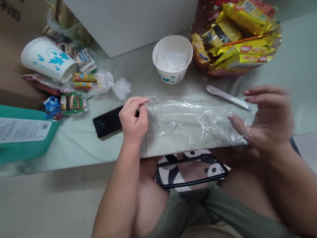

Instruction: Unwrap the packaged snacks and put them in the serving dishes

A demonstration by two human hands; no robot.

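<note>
A clear plastic bag lies spread along the table's near edge. My left hand pinches the bag's upper left corner between thumb and finger, just over a black phone. At the bag's right end, my right hand is open, thumb and fingers apart; its thumb is close above the plastic, and I cannot tell if it touches. A white utility knife or similar slim tool lies between the bag and my right fingers. Beyond the bag stands a paper cup with crumpled clear plastic inside.
A basket piled with yellow snack packs stands at the back right. Far left are a tipped paper cup, small wrapped snacks, crumpled plastic and a green box. A white box stands behind. A panda-print item rests below the table edge.
</note>
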